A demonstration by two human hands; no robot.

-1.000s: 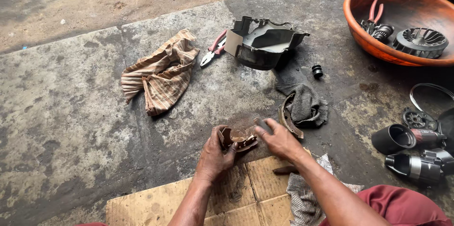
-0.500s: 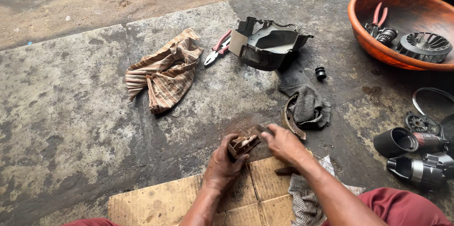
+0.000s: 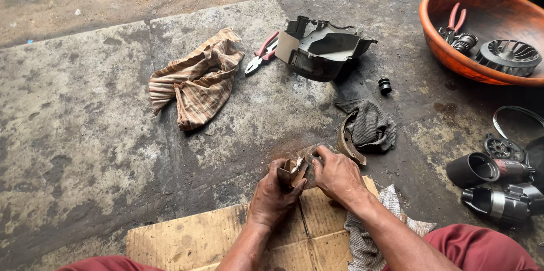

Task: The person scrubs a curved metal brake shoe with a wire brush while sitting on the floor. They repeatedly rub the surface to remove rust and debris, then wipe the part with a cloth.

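Hands have closed in since a second ago: right hand [image 3: 338,176] now butts against the left hand [image 3: 275,194], so work is tighter on the part. Rusty brake shoe [image 3: 294,172] sits upright between them, both sets of fingers wrapped on it, at the cardboard's [image 3: 226,237] far edge. Second brake shoe [image 3: 344,140] lies beyond, against a grey rag [image 3: 371,126].

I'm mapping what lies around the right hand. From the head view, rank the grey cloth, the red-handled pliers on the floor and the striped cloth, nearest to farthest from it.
1. Grey cloth: just beyond the right hand, slightly right.
2. Red-handled pliers: farther off, up and left, beside the dark plastic cover.
3. Striped cloth: farthest, well out to the left.
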